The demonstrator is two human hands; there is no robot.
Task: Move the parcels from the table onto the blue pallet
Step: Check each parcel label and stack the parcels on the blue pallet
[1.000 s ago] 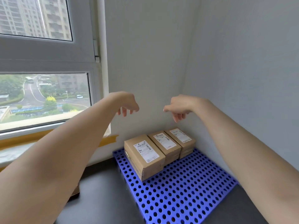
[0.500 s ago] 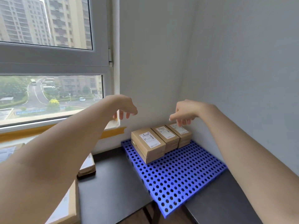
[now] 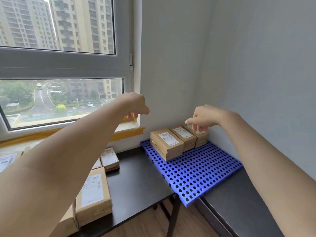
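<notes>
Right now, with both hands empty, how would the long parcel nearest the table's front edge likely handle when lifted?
The long parcel looks like a rigid, square-edged cardboard box, so it should probably hold its shape. Its flat faces make rolling unlikely. It is longer than the parcels on the blue pallet, so a two-hand grip seems safer; its weight cannot be judged.

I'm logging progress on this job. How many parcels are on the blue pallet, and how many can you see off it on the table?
Parcels on the blue pallet: 3
Parcels visible on the table: at least 5
Total: at least 8
</notes>
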